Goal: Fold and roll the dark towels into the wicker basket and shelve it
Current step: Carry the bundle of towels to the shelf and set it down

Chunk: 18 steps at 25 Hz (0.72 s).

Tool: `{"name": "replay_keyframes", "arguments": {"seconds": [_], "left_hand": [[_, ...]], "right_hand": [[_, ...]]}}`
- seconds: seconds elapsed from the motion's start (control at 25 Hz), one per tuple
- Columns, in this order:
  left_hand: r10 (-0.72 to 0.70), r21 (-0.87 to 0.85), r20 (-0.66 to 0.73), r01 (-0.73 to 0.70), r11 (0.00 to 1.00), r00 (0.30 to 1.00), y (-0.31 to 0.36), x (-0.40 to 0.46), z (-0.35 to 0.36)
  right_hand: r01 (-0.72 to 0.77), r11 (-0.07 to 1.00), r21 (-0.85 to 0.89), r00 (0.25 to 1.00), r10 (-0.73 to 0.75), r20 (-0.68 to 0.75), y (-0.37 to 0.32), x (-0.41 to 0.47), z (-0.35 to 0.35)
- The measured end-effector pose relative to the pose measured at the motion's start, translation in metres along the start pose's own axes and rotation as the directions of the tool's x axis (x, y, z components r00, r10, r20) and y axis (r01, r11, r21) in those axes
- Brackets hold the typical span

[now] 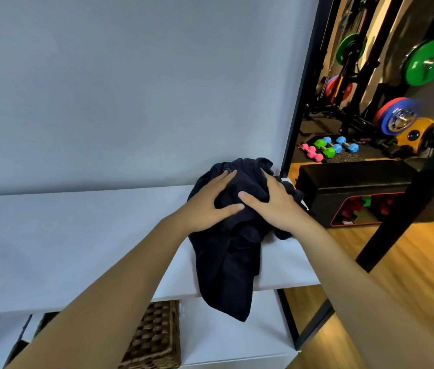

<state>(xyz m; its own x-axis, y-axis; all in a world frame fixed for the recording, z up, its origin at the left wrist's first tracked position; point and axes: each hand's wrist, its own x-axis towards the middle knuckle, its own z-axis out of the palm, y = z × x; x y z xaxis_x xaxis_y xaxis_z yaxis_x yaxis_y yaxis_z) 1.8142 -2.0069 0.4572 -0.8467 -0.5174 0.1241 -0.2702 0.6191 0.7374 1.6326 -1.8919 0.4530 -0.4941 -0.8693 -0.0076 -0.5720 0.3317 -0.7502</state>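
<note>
A plain pale wall fills the upper left of the view, with a white shelf unit running along its foot. To the right, a black-framed mirror shows gym equipment: green weight plates, a black bench, and small pink, green and blue dumbbells on the floor, above a strip of wooden flooring. A crumpled heap of dark towels sits at the right end of the shelf unit's top, against the wall, with one loose end draping over the front edge and hanging down in front of the unit. Both bare forearms reach in from the bottom of the frame to the heap. The left hand lies on the left side of the bundle, fingers spread across the cloth and thumb stretched toward the middle. The right hand grips the right side, its fingers curled down into the folds and its thumb pointing left, the two thumbs nearly meeting. A wicker basket stands in a compartment under the shelf top, below and left of the hanging towel end, partly hidden by the left forearm.
</note>
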Motion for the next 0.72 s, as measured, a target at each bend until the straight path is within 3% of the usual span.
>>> {"name": "replay_keyframes", "arguments": {"seconds": [0.48, 0.56, 0.64, 0.72], "left_hand": [[-0.005, 0.033, -0.078, 0.008, 0.999, 0.997, -0.003, -0.035, 0.006], [0.002, 0.030, -0.111, 0.001, 1.000, 0.994, -0.002, -0.050, 0.006], [0.010, 0.058, -0.156, -0.001, 0.998, 0.988, -0.004, -0.071, -0.002], [0.001, 0.121, -0.195, 0.023, 0.992, 0.981, -0.008, -0.096, -0.016]], "right_hand": [[0.015, 0.987, -0.159, 0.999, -0.008, 0.048, -0.009, -0.040, -0.010], [0.018, 0.942, -0.336, 0.999, -0.031, -0.036, -0.019, -0.045, -0.008], [0.060, 0.828, -0.558, 0.974, -0.170, -0.147, -0.036, -0.058, 0.003], [0.135, 0.757, -0.639, 0.938, -0.305, -0.164, -0.058, -0.074, 0.024]]}}
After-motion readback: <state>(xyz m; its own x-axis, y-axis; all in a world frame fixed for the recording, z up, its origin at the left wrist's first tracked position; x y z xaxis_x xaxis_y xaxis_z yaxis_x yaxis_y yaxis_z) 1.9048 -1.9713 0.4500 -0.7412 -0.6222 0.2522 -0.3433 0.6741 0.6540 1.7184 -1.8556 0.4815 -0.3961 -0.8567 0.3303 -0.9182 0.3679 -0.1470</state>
